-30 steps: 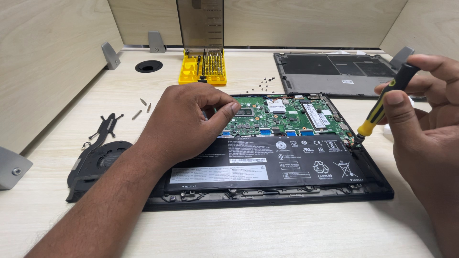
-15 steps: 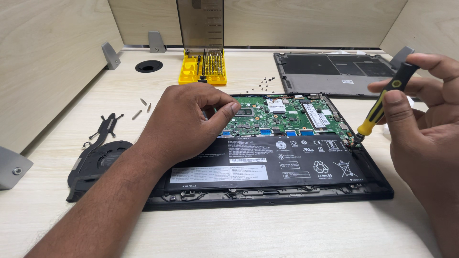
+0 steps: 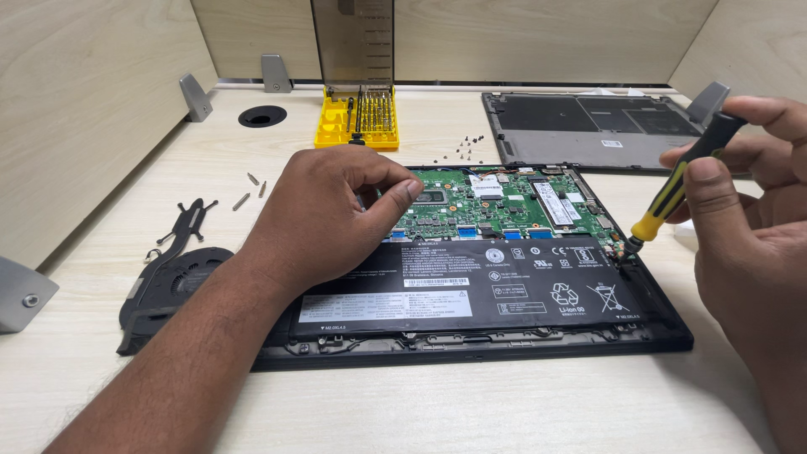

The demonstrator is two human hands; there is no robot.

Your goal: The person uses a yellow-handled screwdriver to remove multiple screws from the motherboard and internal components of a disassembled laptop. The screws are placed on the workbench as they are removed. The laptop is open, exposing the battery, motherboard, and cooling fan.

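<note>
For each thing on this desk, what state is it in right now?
laptop: opened, battery and board exposed
bottom cover: removed, lying behind
fan with heat pipe: taken out, lying left
bit case: lid open
left hand: resting on laptop
right hand: gripping screwdriver, tip at battery corner

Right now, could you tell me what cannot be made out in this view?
Head view:
- Screwdriver tip and its screw: too small.
- Circuit board left part: under the left hand.
- Right hand: cut by the right edge.
- Loose screws: too small to count.
</note>
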